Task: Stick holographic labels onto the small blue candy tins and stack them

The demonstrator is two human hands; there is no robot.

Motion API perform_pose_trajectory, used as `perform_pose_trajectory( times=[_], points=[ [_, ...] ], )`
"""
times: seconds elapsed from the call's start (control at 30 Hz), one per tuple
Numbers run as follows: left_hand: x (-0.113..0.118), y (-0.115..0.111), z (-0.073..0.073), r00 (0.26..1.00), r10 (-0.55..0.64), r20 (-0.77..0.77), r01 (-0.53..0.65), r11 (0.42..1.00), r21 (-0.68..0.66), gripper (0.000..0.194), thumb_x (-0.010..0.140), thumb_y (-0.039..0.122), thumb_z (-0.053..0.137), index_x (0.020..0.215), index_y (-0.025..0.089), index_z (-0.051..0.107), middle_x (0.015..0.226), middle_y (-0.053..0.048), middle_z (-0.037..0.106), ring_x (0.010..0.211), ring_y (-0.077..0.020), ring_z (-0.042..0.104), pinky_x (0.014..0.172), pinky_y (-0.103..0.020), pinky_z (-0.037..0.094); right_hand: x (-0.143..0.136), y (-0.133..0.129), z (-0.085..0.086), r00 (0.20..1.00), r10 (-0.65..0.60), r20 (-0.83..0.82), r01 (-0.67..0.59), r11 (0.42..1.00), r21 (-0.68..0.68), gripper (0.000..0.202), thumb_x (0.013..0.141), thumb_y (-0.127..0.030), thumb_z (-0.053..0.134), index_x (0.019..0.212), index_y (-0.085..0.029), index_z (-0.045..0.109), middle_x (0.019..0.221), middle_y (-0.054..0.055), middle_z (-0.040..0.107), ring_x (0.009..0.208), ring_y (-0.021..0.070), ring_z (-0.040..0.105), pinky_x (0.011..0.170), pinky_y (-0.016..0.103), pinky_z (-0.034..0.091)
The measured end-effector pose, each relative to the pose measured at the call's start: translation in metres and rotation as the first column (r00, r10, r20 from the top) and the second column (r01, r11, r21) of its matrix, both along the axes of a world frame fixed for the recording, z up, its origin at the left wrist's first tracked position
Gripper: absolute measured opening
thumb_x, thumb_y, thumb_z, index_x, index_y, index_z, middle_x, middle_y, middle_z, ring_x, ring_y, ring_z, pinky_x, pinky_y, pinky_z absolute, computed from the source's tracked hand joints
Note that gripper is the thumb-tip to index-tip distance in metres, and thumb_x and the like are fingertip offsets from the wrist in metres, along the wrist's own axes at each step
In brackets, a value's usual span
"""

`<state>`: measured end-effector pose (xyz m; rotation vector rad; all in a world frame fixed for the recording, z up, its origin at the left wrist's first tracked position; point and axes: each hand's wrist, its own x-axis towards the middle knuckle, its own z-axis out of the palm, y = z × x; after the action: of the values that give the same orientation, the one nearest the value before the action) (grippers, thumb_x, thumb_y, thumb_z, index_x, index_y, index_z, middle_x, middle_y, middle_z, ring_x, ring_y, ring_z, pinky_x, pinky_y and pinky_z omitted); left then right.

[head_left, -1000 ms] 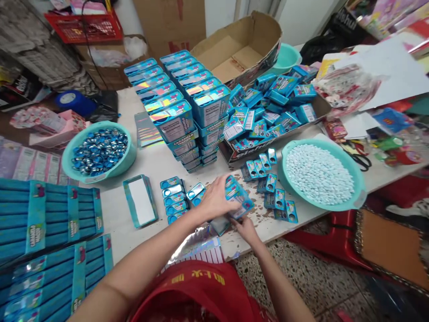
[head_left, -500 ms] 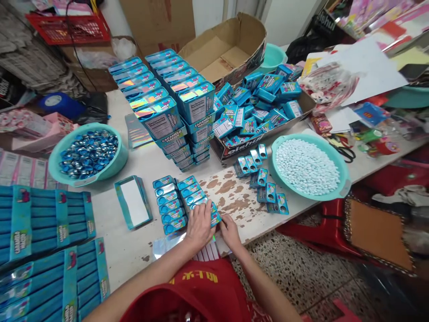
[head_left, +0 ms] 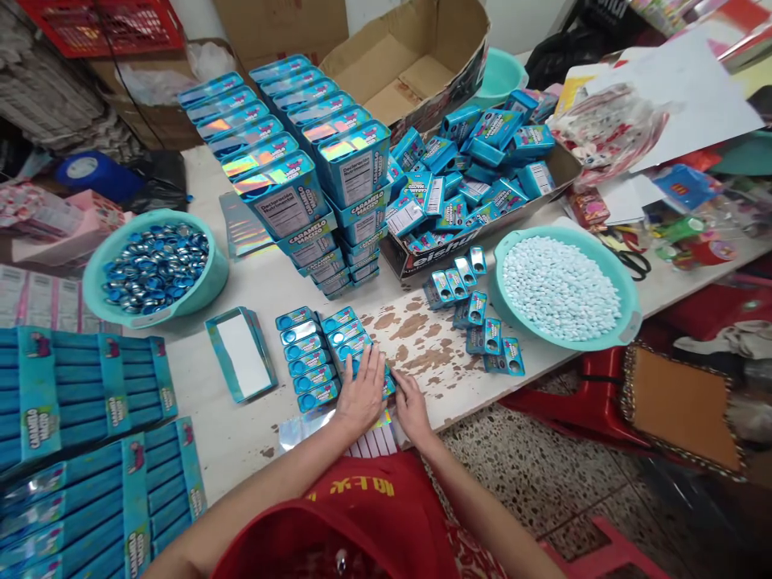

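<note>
In the head view, the left hand point(head_left: 362, 390) lies flat, fingers spread, over a row of small blue rectangular printed boxes point(head_left: 348, 334) on the chipped white tabletop point(head_left: 220, 430), at twelve o'clock from the red cloth apron point(head_left: 386, 503). The right hand point(head_left: 412, 404) touches the row's near end; whether it grips, I can't tell.

Even light is brightening the worktable point(head_left: 253, 281); stacked candy cartons point(head_left: 353, 145) are glinting; frame edges are looking stretched and soft.
</note>
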<state>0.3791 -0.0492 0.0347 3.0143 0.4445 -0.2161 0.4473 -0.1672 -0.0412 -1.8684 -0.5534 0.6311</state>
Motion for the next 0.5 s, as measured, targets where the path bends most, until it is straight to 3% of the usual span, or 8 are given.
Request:
perform_pose_trajectory(
  times=[0.13,0.2,0.27,0.33,0.4,0.5],
  points=[
    [-0.002,0.005,0.003,0.999,-0.043,0.027,0.043,0.999,-0.011,0.079,0.082,0.058,0.041,0.143,0.011,0.024,0.151,-0.019,0.015,0.140,-0.0328,0.006,0.108,-0.060,0.011,0.003,0.000,0.002,0.998,-0.035,-0.061,0.036,0.999,0.010,0.036,0.079,-0.030,0.048,0.108,-0.020,0.066,0.104,0.010,0.064,0.099,0.0217,0.058,0.091,0.039,0.045],
    [-0.003,0.006,0.007,0.995,-0.073,0.065,0.074,0.997,-0.019,0.082,0.080,0.061,0.042,0.144,0.015,0.020,0.151,-0.017,0.015,0.140,-0.0333,0.006,0.107,-0.061,0.010,0.008,-0.003,0.003,0.979,-0.124,-0.163,0.124,0.992,-0.012,0.034,0.077,-0.040,0.052,0.098,-0.019,0.068,0.098,0.010,0.067,0.091,0.0224,0.060,0.081,0.037,0.049],
    [-0.001,0.004,0.010,0.991,-0.116,0.073,0.119,0.992,-0.034,0.079,0.082,0.060,0.041,0.145,0.018,0.017,0.152,-0.013,0.016,0.140,-0.0311,0.006,0.109,-0.060,0.009,0.015,-0.008,0.005,0.903,-0.290,-0.318,0.281,0.957,-0.074,0.037,0.075,-0.049,0.054,0.090,-0.018,0.067,0.087,0.008,0.069,0.072,0.0195,0.062,0.062,0.031,0.050],
    [0.003,0.003,0.010,0.991,-0.129,0.041,0.132,0.989,-0.066,0.073,0.085,0.055,0.038,0.145,0.018,0.017,0.151,-0.013,0.018,0.141,-0.0283,0.006,0.110,-0.058,0.008,0.026,-0.012,0.010,0.774,-0.423,-0.472,0.422,0.899,-0.116,0.038,0.074,-0.054,0.054,0.085,-0.019,0.064,0.077,0.004,0.067,0.055,0.0145,0.058,0.046,0.026,0.045],
    [0.006,0.003,0.009,0.993,-0.114,0.012,0.114,0.985,-0.129,0.070,0.087,0.052,0.037,0.145,0.018,0.018,0.151,-0.013,0.018,0.141,-0.0275,0.006,0.110,-0.058,0.008,0.037,-0.014,0.021,0.676,-0.447,-0.586,0.496,0.864,-0.087,0.034,0.072,-0.052,0.058,0.082,-0.020,0.062,0.071,0.002,0.065,0.050,0.0115,0.055,0.042,0.023,0.042],
    [0.004,0.013,0.014,0.997,-0.046,0.060,0.062,0.956,-0.287,0.067,0.087,0.051,0.037,0.144,0.020,0.019,0.151,-0.011,0.019,0.141,-0.0261,0.009,0.111,-0.055,0.012,0.050,-0.011,0.044,0.632,-0.385,-0.672,0.520,0.854,-0.001,0.029,0.068,-0.046,0.064,0.083,-0.021,0.061,0.068,-0.001,0.062,0.051,0.0093,0.053,0.044,0.020,0.042]
  ],
)
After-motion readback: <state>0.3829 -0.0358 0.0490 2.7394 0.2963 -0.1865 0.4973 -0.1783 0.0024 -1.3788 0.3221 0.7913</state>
